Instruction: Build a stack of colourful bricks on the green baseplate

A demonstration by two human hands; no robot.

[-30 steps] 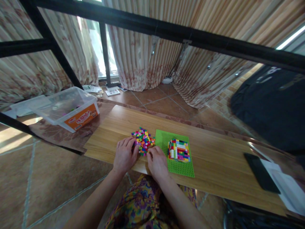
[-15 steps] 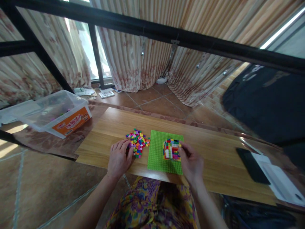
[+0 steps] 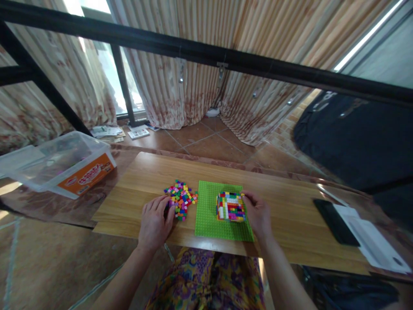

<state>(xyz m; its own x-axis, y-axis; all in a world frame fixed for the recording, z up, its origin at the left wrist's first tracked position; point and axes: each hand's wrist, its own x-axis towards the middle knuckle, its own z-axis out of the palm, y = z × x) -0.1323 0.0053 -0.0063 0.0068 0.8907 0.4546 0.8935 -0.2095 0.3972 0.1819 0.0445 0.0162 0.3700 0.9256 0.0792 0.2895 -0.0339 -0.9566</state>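
A block of small toy bricks in many colours [image 3: 230, 207] stands on a green studded baseplate [image 3: 206, 228]. My right hand [image 3: 259, 215] is at its right side, thumb and forefinger closed against the back right corner. Whatever those fingertips may pinch is too small to make out. Left of the baseplate lies a loose pile of tiny coloured bricks [image 3: 183, 199]. My left hand [image 3: 155, 221] rests on the table at the pile's near left edge, fingers bent and thumb apart, with nothing visible in it.
The wooden table [image 3: 290, 224] carries a black flat device [image 3: 335, 221] and a white object [image 3: 371, 239] at its right end. Beyond the left end stands a clear plastic tub [image 3: 87, 172] with an orange label. A black metal rail [image 3: 200, 54] crosses before the curtains.
The view has shifted slightly. My right fingers have drawn a little toward the back right corner of the brick block, uncovering more of its right side. My left hand stays beside the pile.
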